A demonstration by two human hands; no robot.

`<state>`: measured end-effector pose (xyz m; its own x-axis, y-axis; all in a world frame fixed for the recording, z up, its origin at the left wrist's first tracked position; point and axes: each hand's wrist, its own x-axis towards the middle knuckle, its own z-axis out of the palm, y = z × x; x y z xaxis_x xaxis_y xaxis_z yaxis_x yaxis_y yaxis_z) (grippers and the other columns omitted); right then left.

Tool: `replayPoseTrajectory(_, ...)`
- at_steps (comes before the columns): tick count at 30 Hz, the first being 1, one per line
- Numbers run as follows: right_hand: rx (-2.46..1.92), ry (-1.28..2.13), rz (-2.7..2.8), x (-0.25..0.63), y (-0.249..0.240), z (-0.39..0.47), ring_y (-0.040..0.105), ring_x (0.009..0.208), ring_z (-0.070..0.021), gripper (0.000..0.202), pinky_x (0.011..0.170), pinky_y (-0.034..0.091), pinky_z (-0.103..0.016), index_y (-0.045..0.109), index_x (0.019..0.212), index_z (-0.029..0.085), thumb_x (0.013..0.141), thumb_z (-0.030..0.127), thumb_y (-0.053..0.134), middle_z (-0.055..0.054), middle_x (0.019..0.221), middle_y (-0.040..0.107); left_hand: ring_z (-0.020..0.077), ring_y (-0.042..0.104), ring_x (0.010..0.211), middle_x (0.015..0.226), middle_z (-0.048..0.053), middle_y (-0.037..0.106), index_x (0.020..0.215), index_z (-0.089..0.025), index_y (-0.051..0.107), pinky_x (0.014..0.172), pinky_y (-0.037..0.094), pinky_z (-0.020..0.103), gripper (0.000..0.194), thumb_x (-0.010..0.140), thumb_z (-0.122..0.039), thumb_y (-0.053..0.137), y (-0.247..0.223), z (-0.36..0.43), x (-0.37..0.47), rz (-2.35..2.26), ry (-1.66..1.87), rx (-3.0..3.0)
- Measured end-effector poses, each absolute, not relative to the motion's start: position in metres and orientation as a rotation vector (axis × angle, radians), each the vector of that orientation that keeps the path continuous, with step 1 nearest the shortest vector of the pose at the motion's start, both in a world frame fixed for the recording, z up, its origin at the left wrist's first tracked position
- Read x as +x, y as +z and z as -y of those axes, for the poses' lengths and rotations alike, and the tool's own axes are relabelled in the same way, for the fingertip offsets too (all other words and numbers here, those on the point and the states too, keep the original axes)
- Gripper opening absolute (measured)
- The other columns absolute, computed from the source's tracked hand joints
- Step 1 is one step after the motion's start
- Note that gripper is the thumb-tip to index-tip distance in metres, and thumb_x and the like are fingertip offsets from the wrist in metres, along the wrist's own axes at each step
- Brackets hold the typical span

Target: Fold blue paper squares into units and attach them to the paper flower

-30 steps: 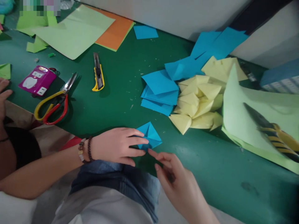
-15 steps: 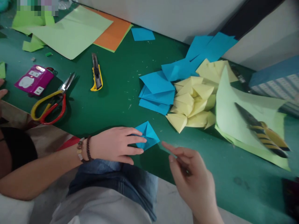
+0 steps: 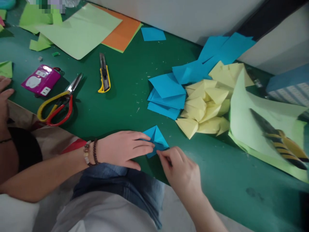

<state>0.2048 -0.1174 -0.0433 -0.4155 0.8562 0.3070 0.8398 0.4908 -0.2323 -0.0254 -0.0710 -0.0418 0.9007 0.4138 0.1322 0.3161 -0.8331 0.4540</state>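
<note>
A small blue folded paper square [image 3: 156, 137], with creases meeting near its middle, lies on the green table in front of me. My left hand [image 3: 125, 148] rests flat over its left part, fingers stretched out. At the lower right edge of the square, my right hand [image 3: 181, 169] has thumb and index finger pinched on the paper; the other fingers are curled in. Just beyond lie a stack of blue paper sheets [image 3: 167, 87] and a pile of yellow folded papers [image 3: 205, 101].
Scissors [image 3: 61, 101], a yellow box cutter [image 3: 104, 75] and a purple power socket [image 3: 41, 80] lie left. Light green sheets [image 3: 82, 30] are at the back. Another scissors-like tool [image 3: 277, 138] rests on green paper [image 3: 243, 106] at right. Another person's hand [image 3: 3, 93] shows at far left.
My right hand has moved left and down onto the edge of the blue square and closed its fingers there. My left hand stays on the paper. The view has shifted slightly.
</note>
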Motion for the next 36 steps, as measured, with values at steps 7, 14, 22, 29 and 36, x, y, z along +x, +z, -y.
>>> replayPoseTrajectory(7, -1.225, 0.286, 2.452, 0.192, -0.041, 0.133, 0.049, 0.049, -0.0088, 0.034, 0.049, 0.032, -0.024, 0.051, 0.065, 0.02, 0.098, 0.024, 0.047, 0.003, 0.056, 0.053, 0.0271, 0.047, 0.13, 0.135, 0.012, 0.059, 0.125, -0.012, 0.057, 0.108, 0.041, 0.04, 0.051, 0.09, -0.048, 0.06, -0.043, 0.071, -0.026, -0.521, 0.337, 2.625)
replayPoseTrajectory(14, -1.354, 0.217, 2.305, 0.205, -0.04, 0.118, 0.052, 0.05, -0.0083, 0.024, 0.05, 0.035, -0.022, 0.057, 0.071, 0.02, 0.094, 0.026, 0.056, 0.003, 0.059, 0.057, 0.0266, 0.046, 0.131, 0.135, 0.012, 0.059, 0.128, -0.01, 0.055, 0.11, 0.04, 0.038, 0.054, 0.09, -0.049, 0.059, -0.044, 0.071, -0.026, -0.53, 0.307, 2.64)
replayPoseTrajectory(22, -1.271, 0.525, 2.324, 0.203, -0.037, 0.124, 0.056, 0.052, -0.0077, 0.025, 0.051, 0.039, -0.02, 0.058, 0.07, 0.02, 0.094, 0.025, 0.055, 0.003, 0.06, 0.06, 0.0283, 0.049, 0.128, 0.135, 0.012, 0.059, 0.122, -0.013, 0.061, 0.109, 0.042, 0.041, 0.048, 0.092, -0.049, 0.056, -0.045, 0.07, -0.026, -0.458, 0.359, 2.727)
replayPoseTrajectory(29, -1.417, 0.382, 2.304, 0.214, -0.036, 0.114, 0.052, 0.047, -0.0078, 0.026, 0.047, 0.037, -0.02, 0.056, 0.067, 0.021, 0.092, 0.026, 0.056, 0.004, 0.057, 0.057, 0.0294, 0.049, 0.127, 0.135, 0.012, 0.058, 0.118, -0.018, 0.066, 0.108, 0.043, 0.044, 0.041, 0.093, -0.048, 0.053, -0.046, 0.07, -0.028, -0.426, 0.368, 2.786)
replayPoseTrajectory(36, -1.511, 0.149, 2.242, 0.214, -0.037, 0.109, 0.05, 0.046, -0.0081, 0.026, 0.047, 0.035, -0.021, 0.055, 0.066, 0.02, 0.091, 0.027, 0.058, 0.004, 0.054, 0.053, 0.0278, 0.049, 0.127, 0.134, 0.01, 0.059, 0.116, -0.022, 0.067, 0.107, 0.044, 0.042, 0.037, 0.092, -0.048, 0.056, -0.043, 0.069, -0.027, -0.442, 0.345, 2.782)
